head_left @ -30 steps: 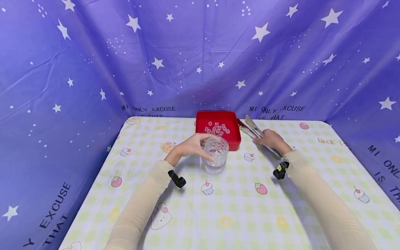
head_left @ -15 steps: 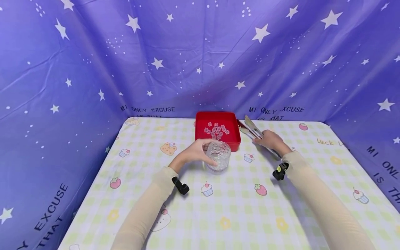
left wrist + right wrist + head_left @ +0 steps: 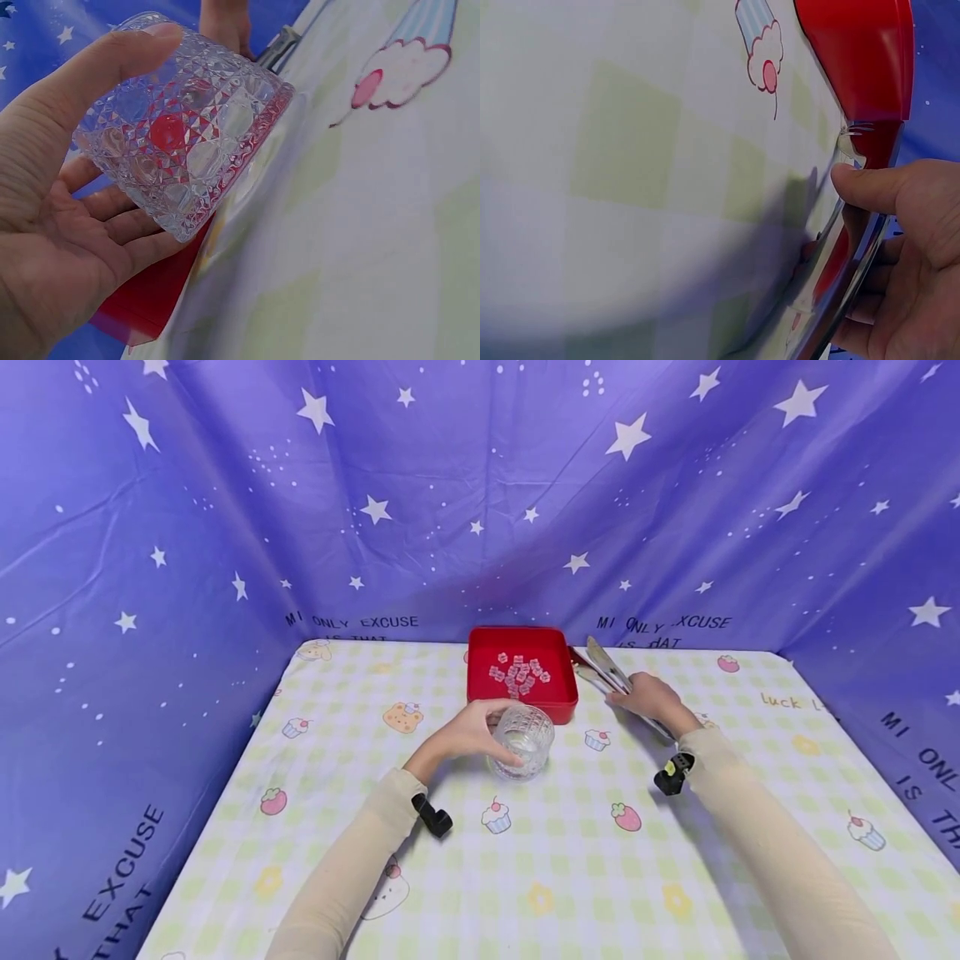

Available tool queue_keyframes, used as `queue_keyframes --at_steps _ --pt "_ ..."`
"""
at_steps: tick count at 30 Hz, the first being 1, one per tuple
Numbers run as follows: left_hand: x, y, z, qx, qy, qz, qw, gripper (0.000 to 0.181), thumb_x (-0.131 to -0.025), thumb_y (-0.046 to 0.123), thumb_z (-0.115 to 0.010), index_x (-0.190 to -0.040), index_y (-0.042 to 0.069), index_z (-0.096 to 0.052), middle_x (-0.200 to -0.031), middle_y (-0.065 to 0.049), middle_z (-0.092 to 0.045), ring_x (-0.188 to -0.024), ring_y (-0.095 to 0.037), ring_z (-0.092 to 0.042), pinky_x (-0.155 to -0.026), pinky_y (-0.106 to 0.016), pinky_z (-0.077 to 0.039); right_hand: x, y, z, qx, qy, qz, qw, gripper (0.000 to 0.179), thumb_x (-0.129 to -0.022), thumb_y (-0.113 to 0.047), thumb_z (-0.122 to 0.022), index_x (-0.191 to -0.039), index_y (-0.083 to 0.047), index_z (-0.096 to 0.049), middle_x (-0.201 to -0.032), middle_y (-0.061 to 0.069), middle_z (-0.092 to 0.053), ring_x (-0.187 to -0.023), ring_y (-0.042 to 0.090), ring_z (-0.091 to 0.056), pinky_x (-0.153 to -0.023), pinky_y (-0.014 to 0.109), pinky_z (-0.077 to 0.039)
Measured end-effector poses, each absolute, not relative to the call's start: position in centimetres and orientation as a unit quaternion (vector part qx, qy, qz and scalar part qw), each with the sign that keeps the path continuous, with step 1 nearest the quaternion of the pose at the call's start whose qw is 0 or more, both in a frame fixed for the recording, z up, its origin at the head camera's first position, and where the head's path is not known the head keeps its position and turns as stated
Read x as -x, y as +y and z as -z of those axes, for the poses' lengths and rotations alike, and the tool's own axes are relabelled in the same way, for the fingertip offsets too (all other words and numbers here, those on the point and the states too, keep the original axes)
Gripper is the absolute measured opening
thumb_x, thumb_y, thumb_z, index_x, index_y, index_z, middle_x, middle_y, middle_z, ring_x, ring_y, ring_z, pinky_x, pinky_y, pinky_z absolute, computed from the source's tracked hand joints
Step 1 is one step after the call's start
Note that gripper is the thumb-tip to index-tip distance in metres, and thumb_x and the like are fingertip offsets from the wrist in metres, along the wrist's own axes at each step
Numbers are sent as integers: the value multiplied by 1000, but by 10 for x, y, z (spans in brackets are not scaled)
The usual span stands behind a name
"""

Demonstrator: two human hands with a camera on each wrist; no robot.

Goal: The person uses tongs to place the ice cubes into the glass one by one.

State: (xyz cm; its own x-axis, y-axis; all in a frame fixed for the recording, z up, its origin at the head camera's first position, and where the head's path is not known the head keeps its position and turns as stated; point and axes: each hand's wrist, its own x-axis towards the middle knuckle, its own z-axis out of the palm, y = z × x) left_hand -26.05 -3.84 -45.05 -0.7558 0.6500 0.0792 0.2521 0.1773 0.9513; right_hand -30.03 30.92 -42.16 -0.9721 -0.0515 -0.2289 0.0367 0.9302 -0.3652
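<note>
My left hand (image 3: 467,731) holds a clear cut-glass tumbler (image 3: 531,739) low over the cloth, just in front of a red tray (image 3: 572,703). In the left wrist view the thumb lies along one side of the tumbler (image 3: 180,127), with the other fingers behind it. Right of the tray, my right hand (image 3: 647,695) grips a bunch of metal cutlery. A broad knife blade (image 3: 600,653) sticks out beyond the fingers, and the right wrist view shows a fork (image 3: 851,146) past the thumb. The palm hides part of the bunch.
Several small clear cube-like pieces (image 3: 519,675) lie loose inside the tray. A checked tablecloth (image 3: 570,860) covers the table. Purple star-printed curtains (image 3: 450,468) close off the back and both sides.
The left hand has brought the tumbler down and slightly toward me and to the right, away from the tray's front edge. The right hand and its cutlery have stayed put.
</note>
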Motion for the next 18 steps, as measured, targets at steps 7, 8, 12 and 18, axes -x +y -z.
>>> queue_keyframes --at_steps 7,8,12,18 --pt "258 -41 450 -300 754 -556 180 85 -69 7 -93 -145 8 -54 -133 -8 -66 -123 -22 -63 -107 -34 -53 300 311 419 4 973 200 114 45 -96 -42 -66 -96 2 -56 -77 9 -55 -69 22 -51 -58 31 -42" --pt "257 -41 449 -302 758 -550 180 86 -69 8 -93 -145 8 -54 -134 -8 -65 -125 -22 -62 -109 -34 -52 300 311 418 4 971 208 113 45 -95 -41 -67 -96 3 -57 -77 9 -56 -69 22 -51 -58 31 -43" --pt "255 -43 444 -309 781 -513 177 87 -70 16 -95 -147 11 -53 -138 -4 -63 -131 -21 -58 -113 -36 -49 301 313 418 10 968 227 108 43 -91 -34 -73 -99 6 -60 -79 11 -59 -71 24 -54 -59 31 -45" --pt "258 -52 438 -304 778 -513 197 85 -73 12 -92 -148 12 -51 -143 -5 -60 -135 -23 -56 -113 -36 -49 299 313 418 26 971 220 89 45 -85 -22 -78 -106 15 -62 -86 19 -66 -74 28 -59 -64 36 -51"
